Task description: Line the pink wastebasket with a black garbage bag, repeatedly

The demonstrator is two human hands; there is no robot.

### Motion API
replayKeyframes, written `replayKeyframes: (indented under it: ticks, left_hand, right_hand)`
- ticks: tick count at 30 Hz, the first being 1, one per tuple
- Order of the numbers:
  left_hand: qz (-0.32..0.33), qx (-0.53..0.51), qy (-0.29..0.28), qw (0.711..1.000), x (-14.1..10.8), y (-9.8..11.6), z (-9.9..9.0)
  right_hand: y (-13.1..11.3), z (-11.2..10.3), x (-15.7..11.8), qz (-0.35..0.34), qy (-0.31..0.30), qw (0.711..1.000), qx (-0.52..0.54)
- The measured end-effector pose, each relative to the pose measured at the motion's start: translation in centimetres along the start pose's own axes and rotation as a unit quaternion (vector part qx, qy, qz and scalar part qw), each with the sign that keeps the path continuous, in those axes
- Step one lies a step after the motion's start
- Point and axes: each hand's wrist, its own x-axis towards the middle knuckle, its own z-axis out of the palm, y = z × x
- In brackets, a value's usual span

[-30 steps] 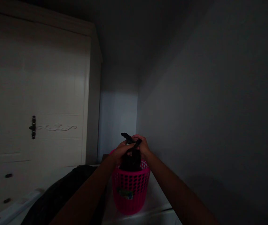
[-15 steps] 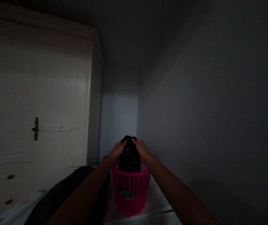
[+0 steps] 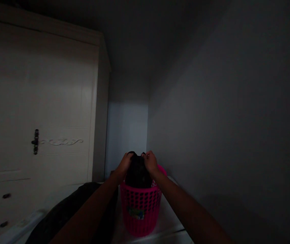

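Observation:
Above a pink perforated plastic basket (image 3: 140, 217), both of my hands grip the top edge of a limp black plastic bag (image 3: 138, 173). My left hand (image 3: 124, 165) is closed on its left upper corner, thumb on top. On the other side, my right hand (image 3: 150, 162) pinches the right upper corner. The bag hangs between the hands, its lower part down inside the basket and hidden by the front wall. Dim light hides the bag's folds. A small coloured label (image 3: 136, 213) is on the basket's front.
The basket stands on a white surface (image 3: 166, 217). A large dark bundle (image 3: 76, 206) lies left of it, partly behind my left forearm. A white wardrobe (image 3: 63, 101) with dark handles rises on the left, and a grey wall (image 3: 211, 118) runs along the right.
My hands have moved slightly apart, spreading the top edge of the bag wider between them. The view has shifted a little; the basket stays in place.

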Motion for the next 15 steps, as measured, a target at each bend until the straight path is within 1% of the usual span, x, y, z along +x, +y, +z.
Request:
replayKeyframes:
  ticks: [2,3,5,8,10,11,12,13,15]
  left_hand:
    - [-0.004,0.015,0.002,1.000,-0.1,0.0,0.3]
    - [0.002,0.029,0.001,1.000,-0.3,-0.1,0.4]
    - [0.017,0.061,-0.013,0.998,-0.8,-0.1,0.3]
    - [0.033,0.090,-0.083,0.992,-1.5,0.2,-0.3]
    - [0.054,0.113,-0.125,0.984,-1.8,0.6,-0.8]
    - [0.075,0.131,-0.128,0.980,-1.9,0.8,-1.0]
    - [0.100,0.153,-0.117,0.976,-1.9,1.0,-1.2]
    - [0.126,0.176,-0.100,0.971,-1.9,1.2,-1.4]
    - [0.170,0.216,-0.067,0.959,-1.8,1.6,-1.7]
  right_hand:
    - [-0.6,0.0,-0.4,-0.040,0.055,0.997,-0.033]
    - [-1.0,0.1,-0.6,-0.051,0.067,0.996,-0.040]
    - [-1.5,0.2,-0.8,-0.045,0.056,0.997,-0.029]
    - [-2.0,0.2,-0.6,-0.020,0.015,0.999,-0.020]
    - [-2.0,0.0,-0.4,-0.027,-0.009,0.999,-0.035]
    - [-2.0,-0.1,-0.5,-0.031,-0.020,0.998,-0.045]
    - [-2.0,-0.2,-0.5,-0.028,-0.034,0.998,-0.051]
    - [-2.0,-0.4,-0.7,-0.015,-0.056,0.997,-0.049]
    - [-2.2,-0.8,-1.2,0.035,-0.123,0.992,-0.011]
